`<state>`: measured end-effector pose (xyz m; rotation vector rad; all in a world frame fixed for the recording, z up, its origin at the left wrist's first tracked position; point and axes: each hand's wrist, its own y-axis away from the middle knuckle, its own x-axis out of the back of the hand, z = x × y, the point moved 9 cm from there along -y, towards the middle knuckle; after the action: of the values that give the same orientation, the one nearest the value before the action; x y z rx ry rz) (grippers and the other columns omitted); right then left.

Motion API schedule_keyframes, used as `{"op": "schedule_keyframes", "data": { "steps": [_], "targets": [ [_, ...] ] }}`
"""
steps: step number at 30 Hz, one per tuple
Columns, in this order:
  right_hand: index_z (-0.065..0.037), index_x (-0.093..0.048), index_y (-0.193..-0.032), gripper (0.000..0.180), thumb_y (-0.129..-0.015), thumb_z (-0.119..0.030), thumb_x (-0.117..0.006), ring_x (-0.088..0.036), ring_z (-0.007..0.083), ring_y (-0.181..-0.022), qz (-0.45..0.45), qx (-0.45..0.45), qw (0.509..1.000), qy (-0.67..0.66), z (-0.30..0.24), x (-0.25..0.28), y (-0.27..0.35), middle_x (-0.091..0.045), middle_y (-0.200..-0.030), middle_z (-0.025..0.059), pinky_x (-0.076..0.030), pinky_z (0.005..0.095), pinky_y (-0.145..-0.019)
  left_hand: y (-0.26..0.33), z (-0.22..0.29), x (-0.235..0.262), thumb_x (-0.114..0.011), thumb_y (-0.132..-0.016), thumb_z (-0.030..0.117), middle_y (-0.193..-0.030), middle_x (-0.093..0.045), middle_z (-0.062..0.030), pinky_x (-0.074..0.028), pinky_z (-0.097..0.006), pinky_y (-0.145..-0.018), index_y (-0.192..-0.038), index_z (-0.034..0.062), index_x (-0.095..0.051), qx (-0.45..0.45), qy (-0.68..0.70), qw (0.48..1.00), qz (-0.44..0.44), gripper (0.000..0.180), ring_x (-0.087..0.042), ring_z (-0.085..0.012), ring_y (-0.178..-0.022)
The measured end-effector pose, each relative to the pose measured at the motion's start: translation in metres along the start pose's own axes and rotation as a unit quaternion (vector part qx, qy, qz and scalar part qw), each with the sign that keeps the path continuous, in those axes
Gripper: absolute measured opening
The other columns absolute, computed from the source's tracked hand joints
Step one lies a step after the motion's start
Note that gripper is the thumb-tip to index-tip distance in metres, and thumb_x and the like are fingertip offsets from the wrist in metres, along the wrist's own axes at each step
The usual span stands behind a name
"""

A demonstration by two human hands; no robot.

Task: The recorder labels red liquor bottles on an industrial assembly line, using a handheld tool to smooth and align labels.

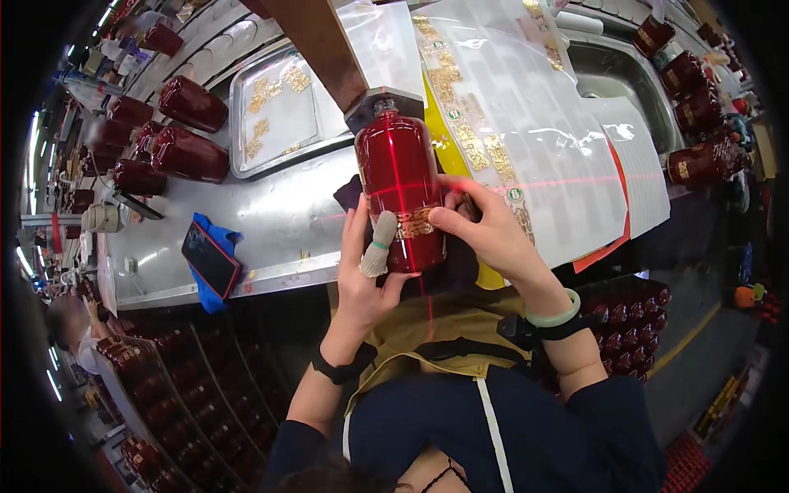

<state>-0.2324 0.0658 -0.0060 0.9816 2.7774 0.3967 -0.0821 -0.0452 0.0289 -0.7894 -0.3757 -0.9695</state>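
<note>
A glossy dark red bottle [398, 160] lies in front of me, its neck pointing away into a grey holder [386, 100] under a brown beam. Red light lines cross its surface. Around its lower part runs a gold ornamental band [415, 223]. My left hand [360, 283] is closed round the left side and base of the bottle; a beige knitted cover [379, 245] with a green edge sits on one finger. On the other side, my right hand [493, 230] grips the bottle, its thumb pressed at the right end of the gold band.
White sheets with gold decals [567, 140] cover the right of the table. At left are a metal tray [236, 131] with decal pieces, a phone [210, 259] on blue cloth, and several red bottles [189, 154]. More bottles stand beside the sink [612, 70] at far right.
</note>
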Motion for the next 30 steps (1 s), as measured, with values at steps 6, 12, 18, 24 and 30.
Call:
{"op": "schedule_keyframes", "data": {
  "steps": [6,12,18,24,30],
  "targets": [
    [0.005,-0.059,-0.140,0.064,-0.092,-0.031,-0.082,-0.048,0.0039,-0.075,-0.007,0.016,1.000,-0.008,-0.003,0.003,-0.003,-0.056,-0.084,-0.0042,-0.040,0.0215,-0.068,-0.006,-0.002,-0.003,-0.085,-0.077,0.015,-0.160,-0.037,-0.0329,-0.032,-0.058,-0.120,-0.145,-0.0001,-0.056,0.000,0.010,1.000,0.004,0.075,-0.040,-0.0522,-0.145],
    [0.002,-0.059,-0.140,0.064,-0.091,-0.031,-0.081,-0.061,0.0118,-0.088,-0.002,-0.005,0.999,0.034,-0.001,0.004,0.006,-0.062,-0.091,0.0008,-0.050,0.0271,-0.088,-0.003,0.012,0.001,-0.086,-0.073,0.008,-0.161,-0.037,-0.0296,-0.041,-0.049,-0.117,-0.153,0.0043,-0.049,-0.017,-0.045,0.999,-0.015,0.089,-0.043,-0.0474,-0.146],
    [0.002,-0.055,-0.145,0.067,-0.096,-0.039,-0.075,-0.056,0.0070,-0.084,-0.028,0.006,0.999,0.027,0.012,-0.004,0.003,-0.061,-0.091,-0.0019,-0.047,0.0249,-0.076,-0.006,0.035,0.009,-0.098,-0.059,0.033,-0.158,-0.035,-0.0327,-0.038,-0.059,-0.114,-0.147,0.0141,-0.057,-0.036,-0.111,0.993,-0.025,0.099,-0.044,-0.0515,-0.139],
    [0.001,-0.051,-0.149,0.064,-0.102,-0.041,-0.066,-0.058,0.0129,-0.096,0.004,0.040,0.998,-0.051,0.008,0.002,-0.003,-0.062,-0.103,0.0042,-0.048,0.0280,-0.089,-0.023,0.058,0.001,-0.097,-0.058,0.042,-0.159,-0.027,-0.0335,-0.035,-0.060,-0.116,-0.145,0.0156,-0.059,-0.027,-0.193,0.980,-0.049,0.098,-0.037,-0.0549,-0.141],
    [0.000,-0.058,-0.129,0.027,-0.106,-0.014,-0.057,-0.056,0.0096,-0.104,0.142,0.141,0.980,-0.011,-0.002,0.039,0.002,-0.063,-0.114,0.0047,-0.047,0.0279,-0.093,-0.030,0.070,-0.014,-0.092,-0.068,0.042,-0.159,-0.020,-0.0384,-0.031,-0.062,-0.117,-0.143,0.0218,-0.064,-0.002,-0.254,0.964,-0.075,0.083,-0.030,-0.0590,-0.141]
  ]
}}
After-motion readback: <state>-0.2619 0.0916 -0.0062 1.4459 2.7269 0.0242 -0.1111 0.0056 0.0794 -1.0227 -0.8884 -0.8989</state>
